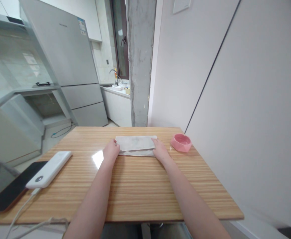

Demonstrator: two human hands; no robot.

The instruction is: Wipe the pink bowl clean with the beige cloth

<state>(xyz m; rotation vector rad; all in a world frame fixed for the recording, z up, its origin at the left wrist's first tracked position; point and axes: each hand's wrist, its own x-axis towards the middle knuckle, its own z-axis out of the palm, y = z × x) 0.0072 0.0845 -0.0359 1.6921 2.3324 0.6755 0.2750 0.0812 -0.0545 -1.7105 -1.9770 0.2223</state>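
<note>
A white folded cloth lies flat on the wooden table, its upper layer ending a little short of the lower layer's near edge. My left hand grips the cloth's left end with curled fingers. At the opposite end, my right hand pinches the right edge, thumb and fingers close together on the fabric. Part of each end is hidden beneath the fingers.
Right of the cloth stands a pink faceted ashtray near the table's edge. A white power bank with a plugged-in cable rests on the left, beside a black flat mat. A wall borders the right side.
</note>
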